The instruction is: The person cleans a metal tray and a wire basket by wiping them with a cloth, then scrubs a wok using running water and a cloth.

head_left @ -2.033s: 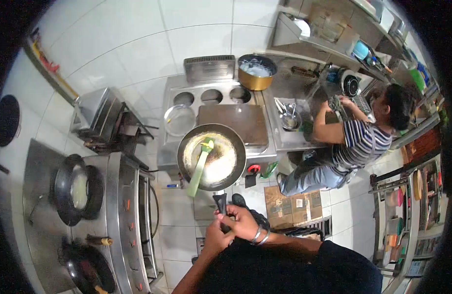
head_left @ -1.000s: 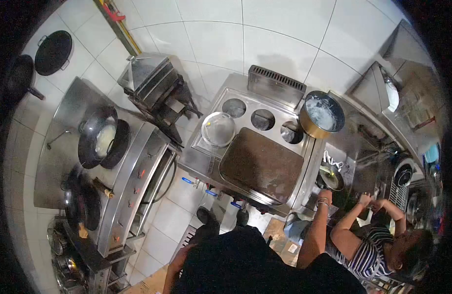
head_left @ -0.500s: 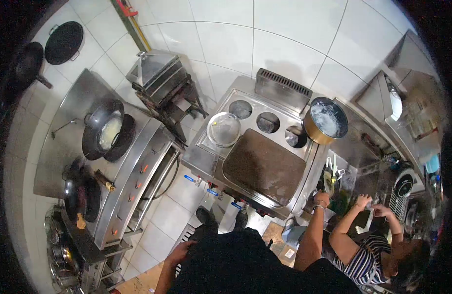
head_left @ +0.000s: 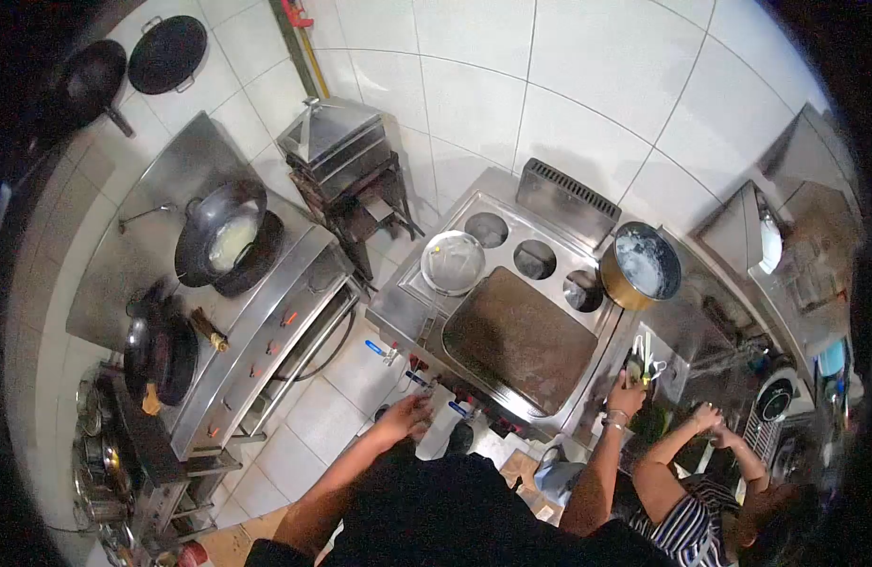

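Observation:
My left hand (head_left: 407, 420) hangs in the air in front of the stove's blue-handled valves (head_left: 418, 379). Its fingers are partly spread, with nothing in them. To the right, my right hand (head_left: 626, 394) reaches to the counter beside the stove, its fingers closed at a cluster of utensils (head_left: 645, 355) with pale handles. What it grips there is too small to make out. Between my hands lies a brown griddle plate (head_left: 520, 341) on the steel stove (head_left: 576, 420). A white, shallow round pan (head_left: 453, 264) sits at the stove's left side.
A co-worker (head_left: 686, 518) in a striped top works at the sink counter on the right, both hands (head_left: 708, 416) raised over it. A brass-coloured pot (head_left: 628, 284) stands at the stove's back right corner. Woks (head_left: 195, 248) rest on the left range. A steel box (head_left: 341, 142) stands behind.
My left hand has risen from beside my body and moved forward to the right, toward the valves. My right hand has closed in on the utensils. The camera view has shifted.

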